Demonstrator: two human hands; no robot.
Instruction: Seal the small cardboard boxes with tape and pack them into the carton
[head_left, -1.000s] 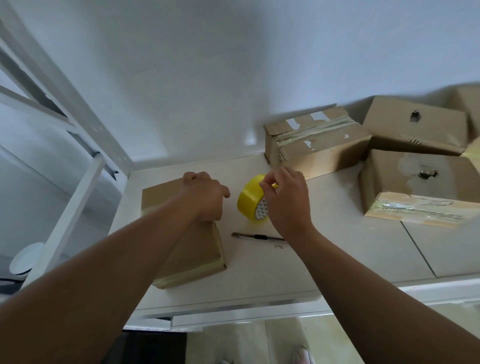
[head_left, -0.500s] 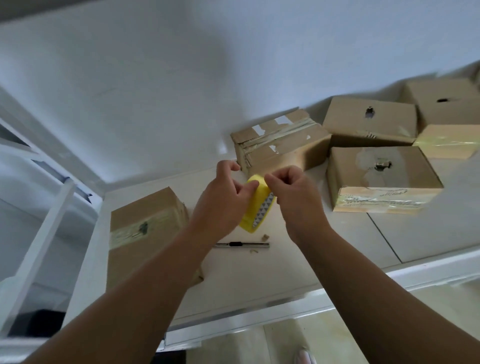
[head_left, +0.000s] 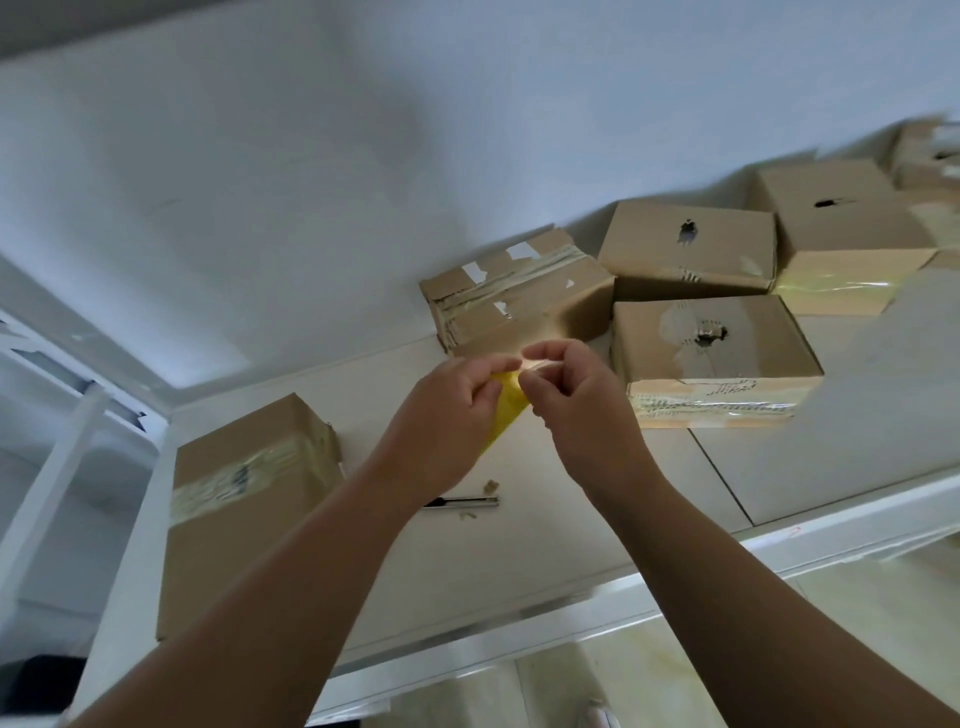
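**Head view, sealing step.** The white surface (head_left: 519, 551) carries several small cardboard boxes. One taped box (head_left: 244, 499) lies to the left. A worn box (head_left: 514, 296) stands at the back by the wall, and a box with a torn hole (head_left: 711, 358) lies to the right among others. No packing carton can be told apart from these.

Both hands are raised above the surface, between the left box and the right group. The left hand (head_left: 441, 415) grips the yellow tape roll (head_left: 506, 410) from the left, its fingers curled round the roll. The right hand (head_left: 576, 410) meets the roll from the right. Its fingers (head_left: 558, 356) are pressed together in a pinch at the roll's upper rim, where a pale glossy patch may be the loose end; this cannot be confirmed.

The roll is seen nearly edge-on. Its visible band runs from the fingertips above down and leftward towards the left wrist, so its hole probably faces across, from hand to hand. The taped box is nearer the left hand, so drawn tape would probably travel left and down. A utility knife (head_left: 462, 501) lies flat on the surface below the hands, with its long axis left to right.
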